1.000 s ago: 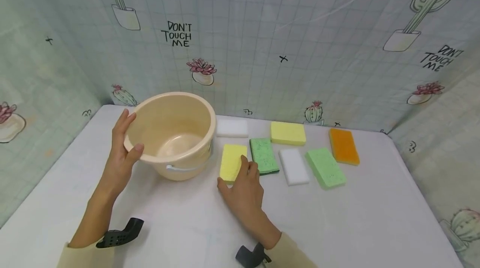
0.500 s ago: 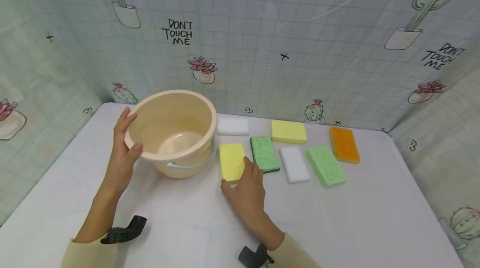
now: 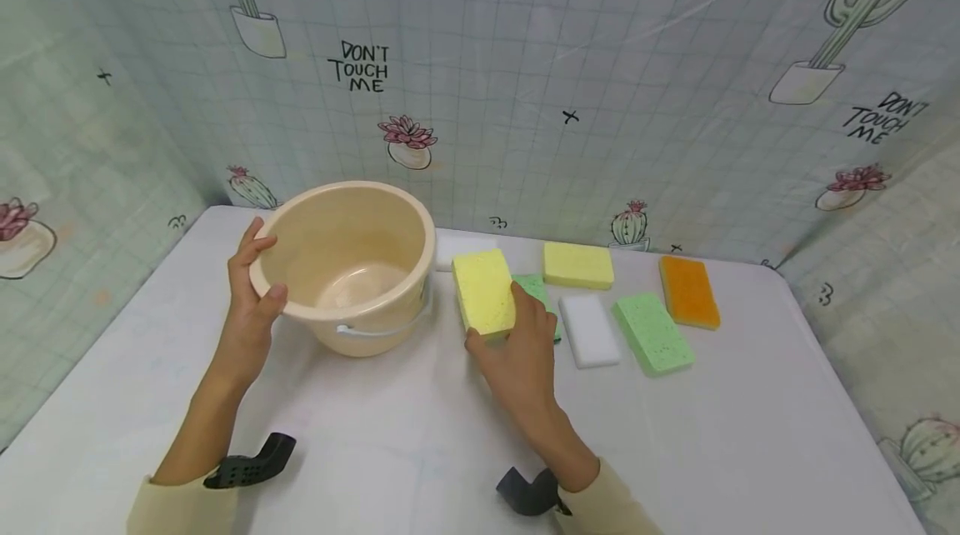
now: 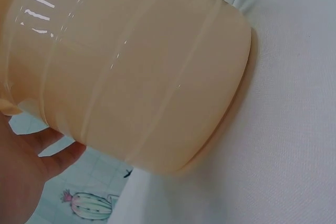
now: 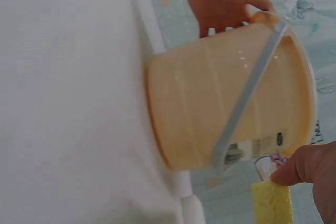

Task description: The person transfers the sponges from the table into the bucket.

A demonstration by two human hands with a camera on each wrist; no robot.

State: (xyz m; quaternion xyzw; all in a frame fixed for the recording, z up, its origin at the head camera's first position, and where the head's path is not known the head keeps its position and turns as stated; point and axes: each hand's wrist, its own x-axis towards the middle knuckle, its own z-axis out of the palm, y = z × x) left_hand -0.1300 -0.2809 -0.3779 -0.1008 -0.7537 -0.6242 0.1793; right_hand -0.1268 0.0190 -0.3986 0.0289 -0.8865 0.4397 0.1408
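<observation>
My left hand [image 3: 249, 314] grips the rim of a cream bucket [image 3: 345, 239] at its left side, thumb at the front. The bucket stands on the table with its white handle [image 3: 378, 332] hanging down in front. My right hand [image 3: 525, 360] pinches a yellow sponge [image 3: 483, 293] between thumb and fingers. This sponge is raised off the table, right of the bucket, and partly covers a green sponge [image 3: 534, 288]. In the right wrist view the thumb [image 5: 289, 172] presses the edge of the yellow sponge [image 5: 273, 203].
Behind the held sponge lies a white sponge [image 3: 457, 248], partly hidden. A second yellow sponge [image 3: 577, 265], another white one [image 3: 590, 332], a light green one [image 3: 652, 333] and an orange one [image 3: 689, 292] lie to the right. A patterned curtain [image 3: 480, 102] borders the table [image 3: 420, 443].
My right hand has taken the yellow sponge up off the table, moving it slightly right and away from me. The left hand and the bucket have stayed put.
</observation>
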